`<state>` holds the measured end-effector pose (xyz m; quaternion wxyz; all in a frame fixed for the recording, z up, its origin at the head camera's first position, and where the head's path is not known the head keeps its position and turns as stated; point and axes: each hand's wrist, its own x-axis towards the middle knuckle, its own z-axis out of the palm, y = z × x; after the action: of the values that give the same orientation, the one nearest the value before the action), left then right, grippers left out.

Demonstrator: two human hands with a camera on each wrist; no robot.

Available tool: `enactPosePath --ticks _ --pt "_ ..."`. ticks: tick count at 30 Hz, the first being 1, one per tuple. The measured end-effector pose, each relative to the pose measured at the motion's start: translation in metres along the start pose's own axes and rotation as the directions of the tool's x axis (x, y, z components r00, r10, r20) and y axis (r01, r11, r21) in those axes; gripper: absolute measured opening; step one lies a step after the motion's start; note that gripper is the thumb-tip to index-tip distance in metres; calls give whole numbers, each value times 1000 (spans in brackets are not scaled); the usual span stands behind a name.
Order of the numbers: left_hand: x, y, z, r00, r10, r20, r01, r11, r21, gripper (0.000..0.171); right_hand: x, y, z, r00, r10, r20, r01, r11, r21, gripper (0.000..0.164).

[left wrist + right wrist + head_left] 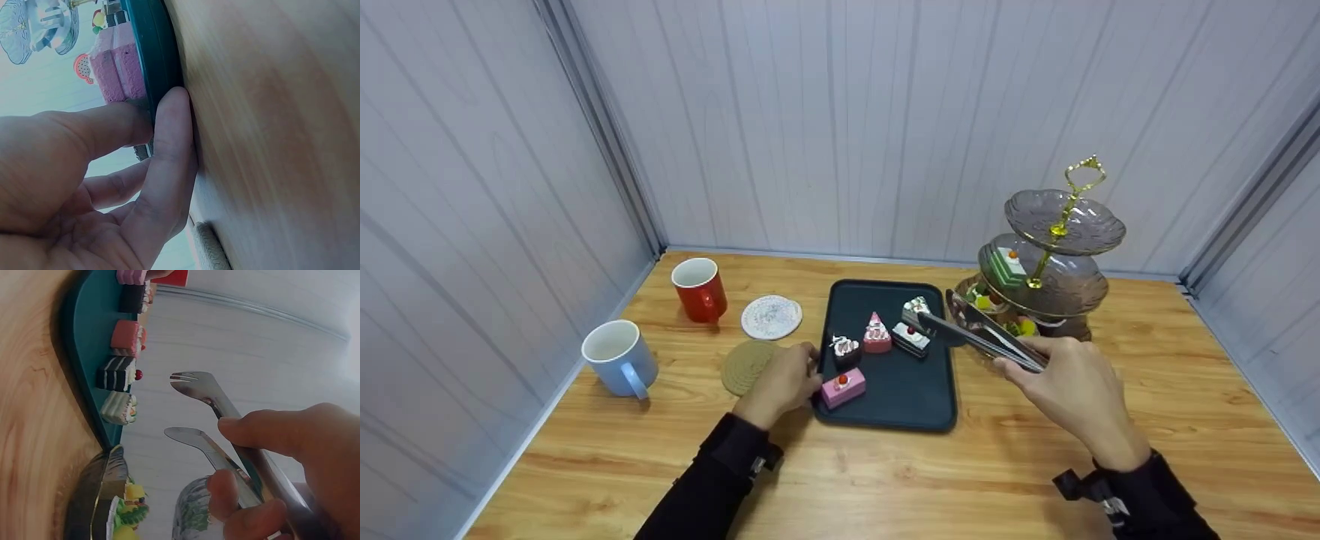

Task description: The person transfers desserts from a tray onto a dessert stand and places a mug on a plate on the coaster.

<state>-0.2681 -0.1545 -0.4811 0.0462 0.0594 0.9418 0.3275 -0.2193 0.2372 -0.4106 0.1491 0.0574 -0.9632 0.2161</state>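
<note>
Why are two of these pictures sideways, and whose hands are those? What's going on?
There's no robot here, just a person's two bare hands. The big picture comes from a camera on their head, looking down. The other two come from cameras worn on each wrist, so things look tipped over.

The left hand pinches the edge of a dark tray with five little cakes on it. The right hand holds metal tongs.

Also on the wooden table are a red mug, a blue mug, two coasters and a stand with three levels, holding more treats.
</note>
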Motion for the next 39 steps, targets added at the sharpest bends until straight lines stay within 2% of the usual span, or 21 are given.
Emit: enactPosePath --ticks 3,11,15,24,33,39 --pt "-1 -1 0 999 39 -26 -39 999 31 32 0 0 6 1000 -9 22 9 1000 4 41" --pt "-1 -1 0 999 31 -23 -31 999 24 30 1 2 21 998 -5 60 8 999 -40 49" --pt "0 -1 1 1000 20 -17 -20 1000 18 30 3 5 29 996 -5 83 8 999 -39 46" --pt "-1 -1 1 998 46 -34 -45 999 24 30 3 8 41 996 -38 84 43 997 -62 43" --pt "-2 -2 0 996 80 -47 -79 997 25 28 2 8 44 992 -75 100 80 995 -51 20" --pt "-1 -1 1 999 46 -29 -46 999 -1 30 1 8 45 993 -69 98 74 996 -56 19"
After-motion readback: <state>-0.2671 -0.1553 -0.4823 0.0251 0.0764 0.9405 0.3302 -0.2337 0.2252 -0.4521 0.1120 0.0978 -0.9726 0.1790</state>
